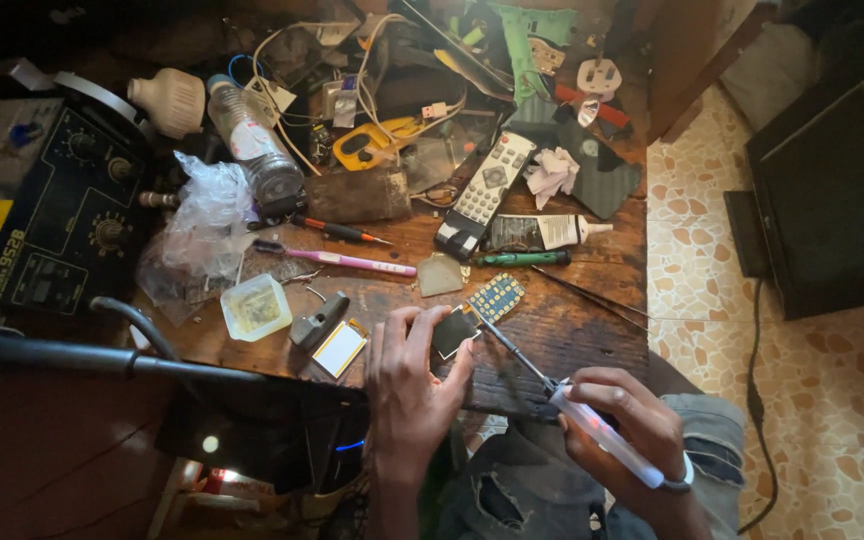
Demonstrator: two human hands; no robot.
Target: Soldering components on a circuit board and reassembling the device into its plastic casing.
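My left hand (407, 385) pinches a small dark phone part (454, 332) against the wooden bench (572, 330) near its front edge. My right hand (620, 420) grips a white-handled screwdriver (602, 435); its thin metal shaft runs up-left and its tip meets the dark part. A small keypad piece (496, 297) with blue and yellow keys lies just beyond the part. To the left lie a small screen with an orange rim (339, 348) and a grey metal piece (319, 322).
A black rework station (52, 215) fills the left. The bench carries a pink tool (347, 261), a green screwdriver (524, 259), a glue tube (544, 232), a remote control (485, 190), a clear small tub (255, 307), a plastic bottle (255, 148) and tangled cables. Tiled floor and a dark box (832, 200) lie right.
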